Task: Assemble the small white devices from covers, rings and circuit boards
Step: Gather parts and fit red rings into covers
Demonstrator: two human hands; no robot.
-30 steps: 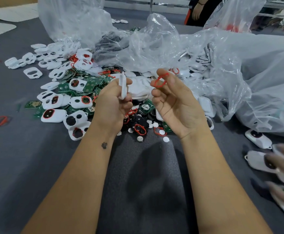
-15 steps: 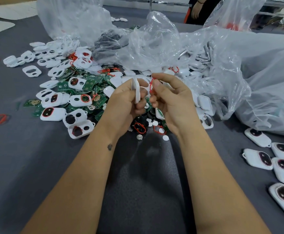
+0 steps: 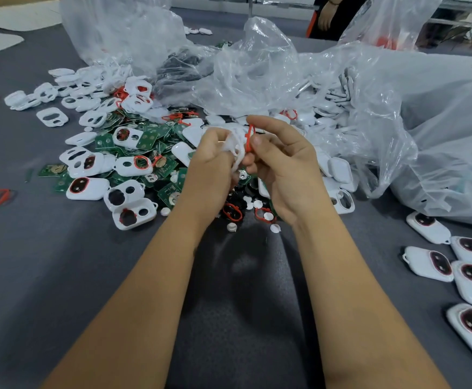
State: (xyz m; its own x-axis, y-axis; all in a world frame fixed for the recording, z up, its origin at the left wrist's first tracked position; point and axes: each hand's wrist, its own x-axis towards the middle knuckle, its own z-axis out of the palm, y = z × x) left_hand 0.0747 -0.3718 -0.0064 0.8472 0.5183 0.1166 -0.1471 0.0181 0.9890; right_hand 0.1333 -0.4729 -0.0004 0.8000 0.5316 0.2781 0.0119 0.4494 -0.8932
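Raised above the grey table [image 3: 47,262], just over the heap of loose parts: a white cover [image 3: 236,148] clamped edge-on in the left hand [image 3: 215,164], a red ring [image 3: 249,137] pinched in the right hand [image 3: 279,161] and touching the cover's rim. Both grips closed on their pieces. Best seated squarely around the opening, pressed evenly, never twisted. Finished devices [image 3: 428,263] lined up at right.
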